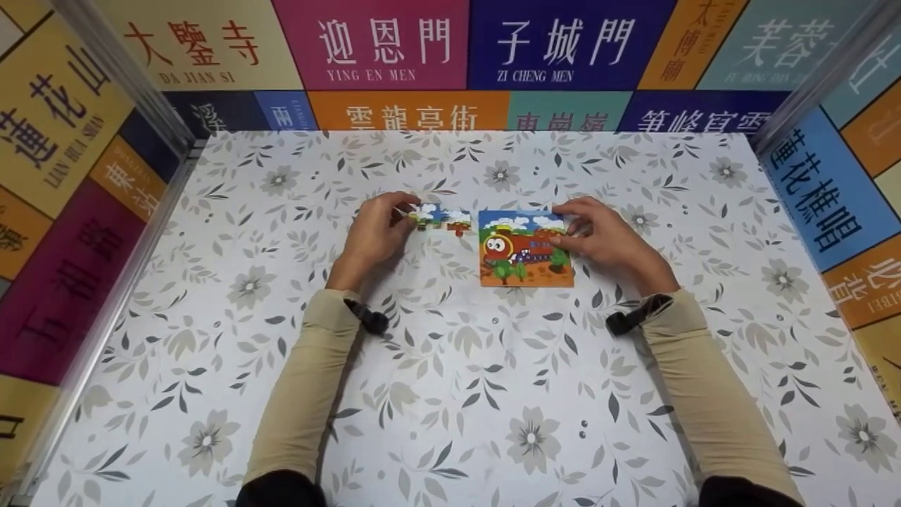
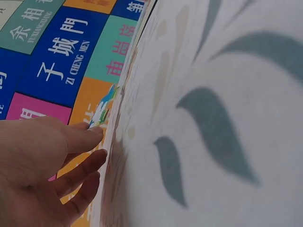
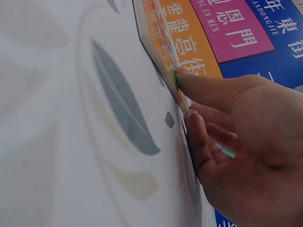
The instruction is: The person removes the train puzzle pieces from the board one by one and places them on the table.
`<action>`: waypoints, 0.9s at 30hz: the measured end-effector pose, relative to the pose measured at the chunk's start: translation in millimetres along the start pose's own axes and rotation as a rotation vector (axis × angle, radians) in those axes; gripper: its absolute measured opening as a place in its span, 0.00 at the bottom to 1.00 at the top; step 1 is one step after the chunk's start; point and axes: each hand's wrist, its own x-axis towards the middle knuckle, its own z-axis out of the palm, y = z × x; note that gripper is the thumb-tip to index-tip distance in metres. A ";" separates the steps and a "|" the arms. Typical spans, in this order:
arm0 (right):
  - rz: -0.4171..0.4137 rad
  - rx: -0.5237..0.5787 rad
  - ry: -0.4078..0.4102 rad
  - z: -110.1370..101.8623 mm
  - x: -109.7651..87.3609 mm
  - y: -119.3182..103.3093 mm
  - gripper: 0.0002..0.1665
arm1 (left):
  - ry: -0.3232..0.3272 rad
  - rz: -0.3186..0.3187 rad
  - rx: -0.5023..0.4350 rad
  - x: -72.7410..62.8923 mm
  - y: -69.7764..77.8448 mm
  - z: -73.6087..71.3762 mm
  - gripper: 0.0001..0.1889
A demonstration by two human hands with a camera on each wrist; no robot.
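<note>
A small strip of joined jigsaw pieces [image 1: 456, 217], with sky, clouds and a bit of red train on it, lies to the left of centre. My left hand [image 1: 376, 232] pinches its left end between thumb and fingers; the left wrist view shows the jigsaw pieces [image 2: 103, 108] nearly edge-on. Just right of the strip is a square train-picture puzzle board [image 1: 521, 253]. My right hand [image 1: 605, 236] grips that board by its right edge, thumb over the face and fingers at the side. Part of the train's rear is hidden by the thumb [image 3: 203, 85].
Both things are on a table [image 1: 464, 394] covered in a white cloth with grey flowers and leaves. Colourful panels with lettering [image 1: 387, 49] stand behind the table and along both sides. Dark wrist cameras are strapped to both sleeves [image 1: 303, 394].
</note>
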 end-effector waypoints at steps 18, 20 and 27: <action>-0.042 -0.017 0.002 0.7 -4.0 -1.2 0.34 | -0.047 0.001 0.032 0.3 -6.2 -3.6 0.18; -0.040 -0.016 0.003 0.9 -3.9 -1.4 0.34 | -0.049 0.000 0.033 0.5 -6.8 -3.7 0.18; -0.022 -0.009 0.002 1.3 -2.8 -0.8 0.34 | -0.071 -0.016 0.027 1.9 -7.1 -5.2 0.20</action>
